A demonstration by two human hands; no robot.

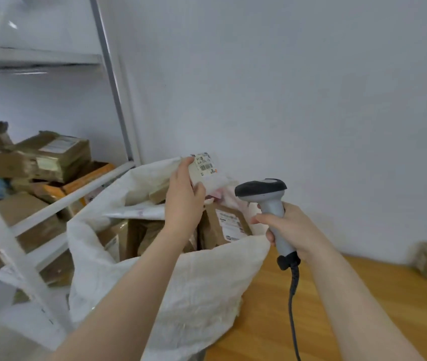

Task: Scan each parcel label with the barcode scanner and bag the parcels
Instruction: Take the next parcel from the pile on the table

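The left grip (185,201) holds a small pale parcel (208,178) above the open white sack (181,282); its white label (204,164) shows a black barcode, the writing too blurred to read. The right grip (289,227) is curled round the handle of a grey corded scanner (261,190), whose dark head is just beside the parcel. The sack, beside the wooden bench (337,308), holds brown labelled boxes (222,225).
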